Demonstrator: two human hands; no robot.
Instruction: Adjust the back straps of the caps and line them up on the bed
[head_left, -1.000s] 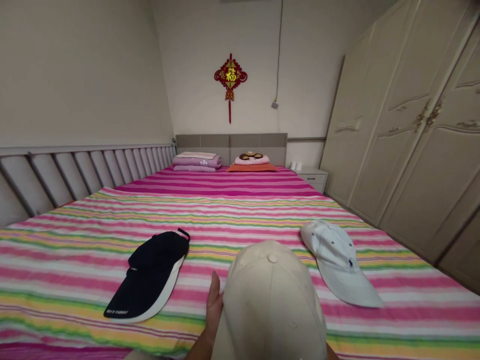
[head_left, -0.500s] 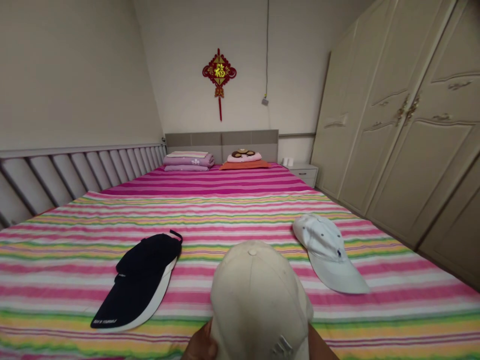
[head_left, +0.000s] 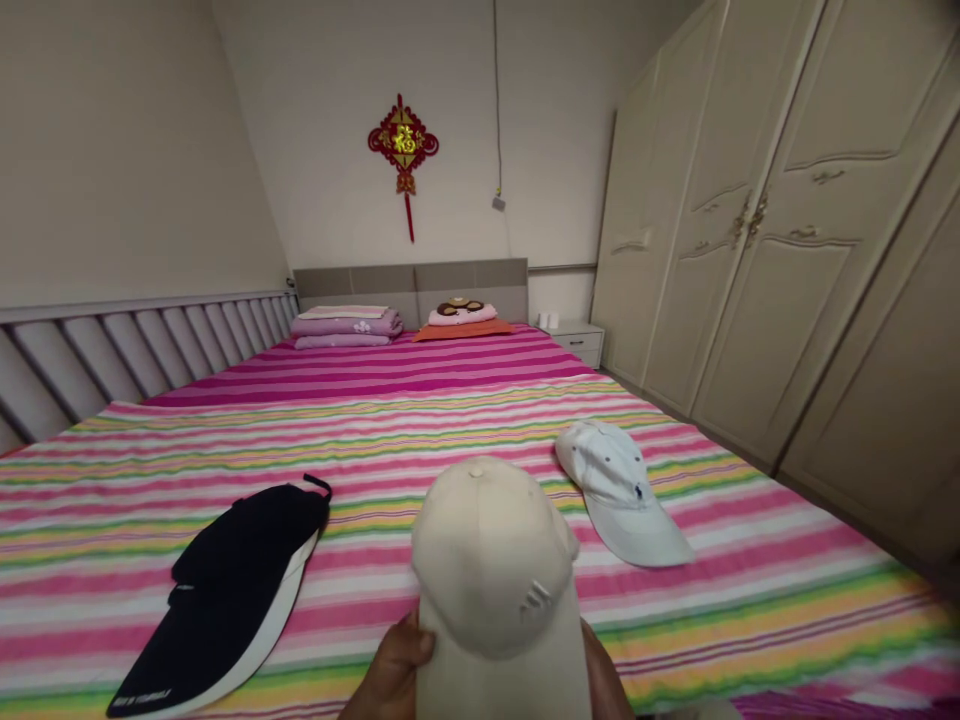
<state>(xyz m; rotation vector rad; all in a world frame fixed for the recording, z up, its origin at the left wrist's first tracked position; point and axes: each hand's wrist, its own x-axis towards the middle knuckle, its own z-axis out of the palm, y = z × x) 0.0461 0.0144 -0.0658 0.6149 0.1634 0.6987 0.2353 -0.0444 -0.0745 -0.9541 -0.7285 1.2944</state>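
I hold a beige baseball cap (head_left: 491,560) up in front of me over the striped bed (head_left: 420,420). My left hand (head_left: 390,670) grips the cap's brim from the left, thumb on its edge. Only a sliver of my right hand (head_left: 604,675) shows at the cap's right side, against the brim; its fingers are hidden behind the cap. A black cap with a white underside (head_left: 225,590) lies on the bed to the left. A white cap (head_left: 619,490) lies on the bed to the right.
Folded purple bedding (head_left: 346,326) and a pink pillow on an orange one (head_left: 461,318) sit at the headboard. A padded rail (head_left: 142,345) runs along the left wall. A cream wardrobe (head_left: 787,240) lines the right side, with a nightstand (head_left: 577,340) beside it. A red knot ornament (head_left: 403,145) hangs on the far wall.
The view has swung right, so everything shifted left in the picture. The beige cap has tipped, showing its front logo, and my left hand moved from the cap's side to its brim.
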